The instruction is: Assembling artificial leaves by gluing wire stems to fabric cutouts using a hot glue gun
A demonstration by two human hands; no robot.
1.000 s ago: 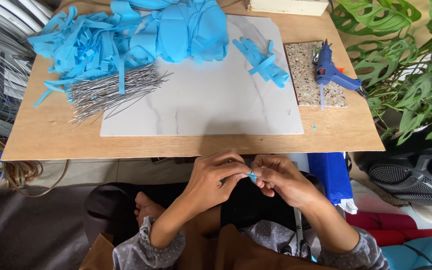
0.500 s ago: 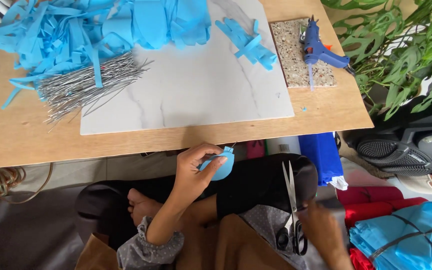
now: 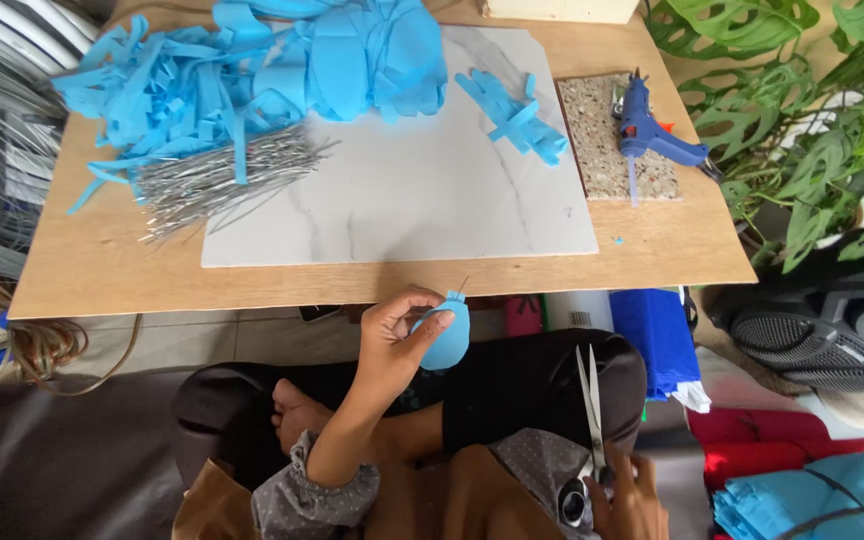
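My left hand (image 3: pixel 395 335) pinches a small blue petal-shaped piece (image 3: pixel 447 336) with a thin wire tip, holding it above my lap just below the table's front edge. My right hand (image 3: pixel 629 500) is low at the bottom of the view, its fingers in the handles of a pair of silver scissors (image 3: pixel 588 405) whose blades point up and away from me. The two hands are apart. I sit cross-legged in dark trousers.
A low wooden table (image 3: pixel 102 280) carries a white marble-look board (image 3: pixel 422 200), a heap of blue strips and petals (image 3: pixel 252 70), a bundle of thin grey wires (image 3: pixel 217 180), a few blue cut pieces (image 3: pixel 512 115) and a blue glue gun (image 3: pixel 652 130) on a speckled tile. Green plant leaves (image 3: pixel 812 120) stand right.
My hands were together on the small blue piece a second ago. The right hand has since dropped down right and taken the scissors; the left keeps the blue petal piece.
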